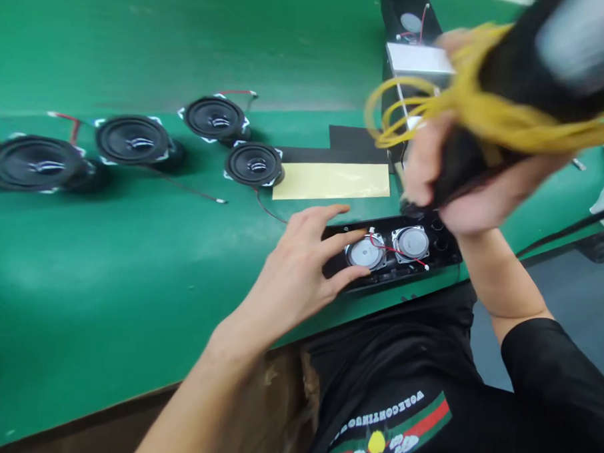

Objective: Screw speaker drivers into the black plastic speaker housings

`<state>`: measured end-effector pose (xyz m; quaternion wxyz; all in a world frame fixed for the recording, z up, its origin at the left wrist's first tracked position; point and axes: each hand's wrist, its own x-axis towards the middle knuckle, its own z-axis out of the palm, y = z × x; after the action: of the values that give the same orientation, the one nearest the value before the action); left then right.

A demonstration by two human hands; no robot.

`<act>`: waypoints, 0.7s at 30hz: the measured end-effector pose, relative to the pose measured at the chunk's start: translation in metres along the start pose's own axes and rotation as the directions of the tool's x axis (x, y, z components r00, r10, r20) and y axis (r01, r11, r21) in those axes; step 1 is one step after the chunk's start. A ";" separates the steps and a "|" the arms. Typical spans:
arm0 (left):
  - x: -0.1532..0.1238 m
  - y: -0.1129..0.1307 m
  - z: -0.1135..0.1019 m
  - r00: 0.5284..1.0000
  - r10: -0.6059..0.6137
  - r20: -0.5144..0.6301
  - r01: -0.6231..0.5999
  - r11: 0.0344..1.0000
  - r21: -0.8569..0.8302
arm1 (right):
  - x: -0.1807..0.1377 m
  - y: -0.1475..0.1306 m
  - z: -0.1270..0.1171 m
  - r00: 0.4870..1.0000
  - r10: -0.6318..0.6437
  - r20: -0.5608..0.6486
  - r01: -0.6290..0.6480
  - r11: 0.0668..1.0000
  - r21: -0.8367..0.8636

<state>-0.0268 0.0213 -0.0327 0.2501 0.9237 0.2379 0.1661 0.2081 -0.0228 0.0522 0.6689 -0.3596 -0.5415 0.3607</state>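
Note:
My left hand point(305, 250) is spread over the near end of a black speaker housing point(390, 277), its thumb and a finger on either side of a small speaker driver point(365, 253) lying magnet up. Whether they press on it I cannot tell. Beside it in the housing sits a second driver point(412, 243), and a red wire with white plugs lies across both. Above the housing's right end, my right hand point(484, 188) is wrapped round a black electric screwdriver point(468, 160), blurred by motion and wound with yellow bands point(488, 88). Its tip is hard to make out.
Several black speakers with wires, among them a front one point(254, 164) and a left one point(37, 163), stand cone up on the green bench point(130, 266). A cream strip point(334, 181) lies behind the housing. Another black housing point(411, 11) stands at the back. A black cable point(567, 228) runs at right.

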 end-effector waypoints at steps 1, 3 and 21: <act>-0.002 0.000 0.000 0.999 -0.016 -0.027 0.016 1.000 -0.001 | 0.005 -0.009 -0.009 0.995 -0.084 -0.049 0.080 0.994 -0.073; -0.007 0.001 0.000 0.995 -0.055 -0.081 0.053 0.998 -0.027 | 0.015 -0.022 -0.026 0.942 -0.267 -0.205 0.225 0.952 -0.206; -0.006 0.004 0.013 0.919 -0.395 -0.001 0.388 0.903 -0.187 | 0.038 -0.004 -0.052 0.869 -0.376 -0.322 0.273 0.906 -0.323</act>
<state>-0.0248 0.0104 -0.0419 0.3577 0.8267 0.4069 0.1517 0.2654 0.0036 0.0653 0.7568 -0.4120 -0.4994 0.0898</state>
